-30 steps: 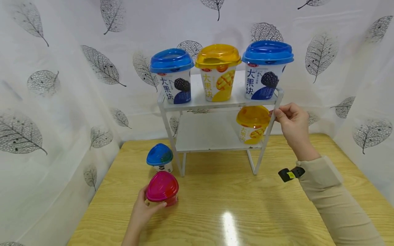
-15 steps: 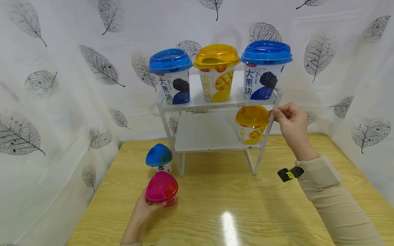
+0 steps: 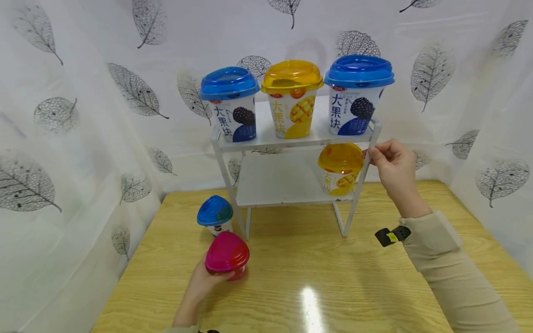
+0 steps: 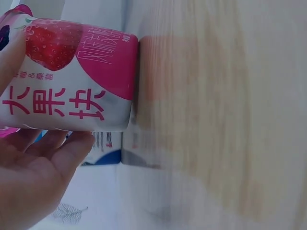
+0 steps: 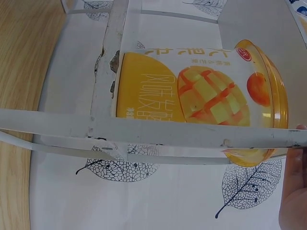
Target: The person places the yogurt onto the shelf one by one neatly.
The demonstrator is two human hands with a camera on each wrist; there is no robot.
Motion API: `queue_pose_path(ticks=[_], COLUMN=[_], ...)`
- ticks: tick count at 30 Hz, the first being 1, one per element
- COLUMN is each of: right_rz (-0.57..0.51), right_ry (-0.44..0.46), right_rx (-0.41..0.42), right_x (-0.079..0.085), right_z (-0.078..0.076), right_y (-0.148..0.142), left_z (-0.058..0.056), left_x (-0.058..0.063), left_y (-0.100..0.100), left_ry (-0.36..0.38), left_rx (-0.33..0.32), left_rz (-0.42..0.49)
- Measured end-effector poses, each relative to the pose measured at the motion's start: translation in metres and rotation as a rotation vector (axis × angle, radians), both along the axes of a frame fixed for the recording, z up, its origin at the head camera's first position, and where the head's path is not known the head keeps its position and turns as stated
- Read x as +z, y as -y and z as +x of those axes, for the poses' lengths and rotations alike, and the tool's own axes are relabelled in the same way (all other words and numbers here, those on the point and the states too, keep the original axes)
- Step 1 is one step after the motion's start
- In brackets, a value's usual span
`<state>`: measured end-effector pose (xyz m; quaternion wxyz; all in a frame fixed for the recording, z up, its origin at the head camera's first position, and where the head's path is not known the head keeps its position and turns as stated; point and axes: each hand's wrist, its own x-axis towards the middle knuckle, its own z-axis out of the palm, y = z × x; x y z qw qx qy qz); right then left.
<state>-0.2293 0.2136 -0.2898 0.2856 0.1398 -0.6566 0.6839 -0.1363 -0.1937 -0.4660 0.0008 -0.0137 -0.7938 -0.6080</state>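
My left hand [image 3: 203, 281] grips a yogurt cup with a pink lid [image 3: 226, 252] at the table's front left. The left wrist view shows a strawberry on that cup [image 4: 67, 72], thumb and fingers on opposite sides, its base very close to the tabletop. My right hand [image 3: 395, 169] pinches the right upright of a white two-tier rack [image 3: 275, 178]. Beside those fingertips, a mango yogurt cup with a yellow lid [image 3: 340, 169] stands at the right end of the lower shelf. Just behind the pink-lidded cup is a blue-lidded cup [image 3: 215, 213] on the table.
On the top shelf stand a blackberry cup [image 3: 232, 104] at left, a mango cup [image 3: 292, 99] in the middle and another blackberry cup [image 3: 357, 95] at right. The wooden table [image 3: 291, 263] meets a leaf-patterned curtain [image 3: 137, 152] at the back and sides.
My left hand has shifted slightly right with the pink-lidded cup. The right hand stays at the rack's upright, and the other cups have not moved.
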Motion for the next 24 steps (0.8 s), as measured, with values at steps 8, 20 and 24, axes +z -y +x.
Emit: queue_pose_path(ticks=[8,20,24], right_rz=[-0.013,0.043,0.061], right_ry=[-0.029,-0.008,-0.002], right_rx=[0.042,-0.015,-0.032], right_x=[-0.001,0.0,-0.001], right_z=[0.0,0.0,0.001], right_y=[0.001,0.0,0.0], left_z=[-0.005,-0.017,-0.022], left_x=[0.007,0.045,0.067], left_y=[-0.02,-0.064,-0.079], left_ry=[-0.087,-0.182,-0.21], left_rx=[-0.072,-0.172,-0.212], left_rz=[0.02,-0.002,0.026])
